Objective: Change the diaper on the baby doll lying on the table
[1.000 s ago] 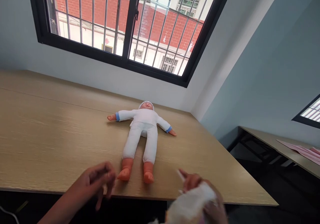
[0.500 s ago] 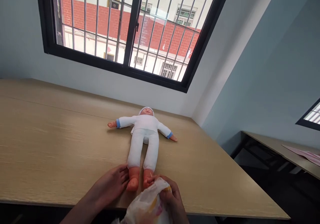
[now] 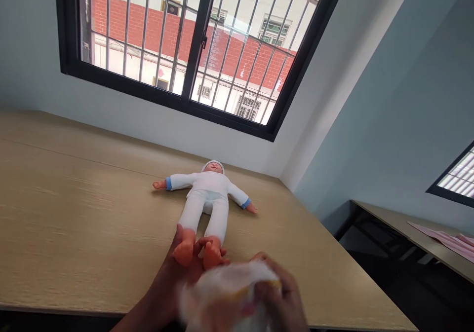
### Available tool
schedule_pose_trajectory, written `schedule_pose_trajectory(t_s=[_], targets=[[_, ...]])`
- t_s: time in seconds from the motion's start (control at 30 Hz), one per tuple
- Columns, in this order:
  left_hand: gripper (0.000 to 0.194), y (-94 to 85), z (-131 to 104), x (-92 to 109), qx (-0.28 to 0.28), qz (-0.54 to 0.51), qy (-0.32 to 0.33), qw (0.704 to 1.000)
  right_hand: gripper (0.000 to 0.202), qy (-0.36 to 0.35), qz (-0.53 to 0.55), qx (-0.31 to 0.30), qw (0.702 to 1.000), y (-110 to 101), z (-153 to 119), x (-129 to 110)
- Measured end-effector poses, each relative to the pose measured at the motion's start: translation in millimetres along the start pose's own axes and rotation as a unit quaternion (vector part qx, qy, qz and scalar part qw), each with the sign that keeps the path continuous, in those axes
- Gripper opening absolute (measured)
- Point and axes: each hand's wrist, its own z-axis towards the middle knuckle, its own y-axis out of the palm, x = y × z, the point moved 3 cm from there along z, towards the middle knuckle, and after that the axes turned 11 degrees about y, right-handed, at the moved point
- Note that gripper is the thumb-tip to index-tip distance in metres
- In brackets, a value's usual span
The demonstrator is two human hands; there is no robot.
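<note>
The table (image 3: 92,233) has a pale, wood-look top with a thin seam along its far part and a straight near edge. On it a doll (image 3: 211,183) lies face up, head by the far edge, arms spread, legs toward the near edge. At the right, a second table (image 3: 385,217) bears a pink striped cloth (image 3: 440,236)

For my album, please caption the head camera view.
Left hand cupping the feet of a doll, right hand holding a blurred white item.

The white, seemingly soft bundle (image 3: 225,292) is blurred
</note>
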Motion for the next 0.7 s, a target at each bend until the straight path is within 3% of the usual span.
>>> schedule_pose_trajectory(t_s=[0.07, 0.17, 0.2, 0.27, 0.33, 0.37, 0.43, 0.47, 0.53, 0.6, 0.7], targets=[[0.045, -2.2, 3.1, 9.3, 0.004, 0.013, -0.001, 1.000, 0.036, 0.010, -0.122, 0.117, 0.986, -42.5, 9.0, -37.2], [0.056, 2.5, 11.1, 25.5, 0.015, 0.037, -0.035, 0.999, 0.043, -0.040, -0.225, 0.259, 0.938, -102.7, 29.3, -105.4], [0.059, 7.3, 15.4, 31.4, 0.010, 0.042, -0.043, 0.998, 0.042, -0.078, -0.256, 0.327, 0.906, -118.8, 33.7, -127.6], [0.058, 20.9, 26.3, 43.2, -0.016, 0.052, -0.045, 0.998, 0.035, -0.183, -0.318, 0.462, 0.808, -138.5, 34.4, -163.9], [0.052, 36.7, 38.9, 54.0, -0.048, 0.065, -0.040, 0.996, 0.032, -0.269, -0.360, 0.539, 0.712, -142.9, 28.5, -178.6], [0.049, 44.4, 45.3, 58.9, -0.062, 0.070, -0.035, 0.995, 0.032, -0.288, -0.383, 0.552, 0.682, -141.7, 25.4, -176.2], [0.047, 58.5, 57.2, 67.5, -0.083, 0.078, -0.023, 0.993, 0.034, -0.278, -0.448, 0.521, 0.671, -136.9, 22.2, -152.5], [0.047, 64.7, 62.3, 71.1, -0.091, 0.083, -0.018, 0.992, 0.034, -0.252, -0.492, 0.470, 0.688, -133.6, 22.9, -132.2], [0.047, 75.1, 70.3, 76.9, -0.099, 0.094, -0.013, 0.990, 0.026, -0.217, -0.584, 0.299, 0.723, -123.5, 24.4, -80.9], [0.045, 82.7, 75.5, 81.4, -0.097, 0.104, -0.008, 0.990, 0.022, -0.186, -0.664, 0.123, 0.714, -111.4, 21.3, -27.0], [0.040, 89.2, 78.9, 84.8, -0.084, 0.105, -0.008, 0.991, 0.019, -0.074, -0.718, 0.007, 0.692, -97.4, 10.6, 30.4]])
